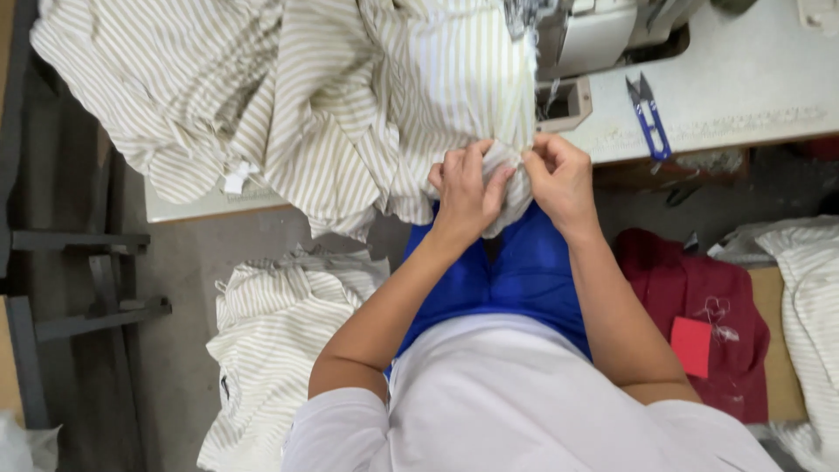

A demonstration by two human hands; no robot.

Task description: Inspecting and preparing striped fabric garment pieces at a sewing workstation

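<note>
Left hand (465, 194), right hand (559, 179): each grip clamped on striped fabric (511, 170) at sewing table (743, 96) edge.

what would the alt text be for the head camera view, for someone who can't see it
Seen from above, a seated person's left hand and right hand pinch a bunched edge of beige-striped fabric at the front of a sewing table. Blue thread snips lie on the table beside the sewing machine. More striped fabric is piled on the floor.
</note>
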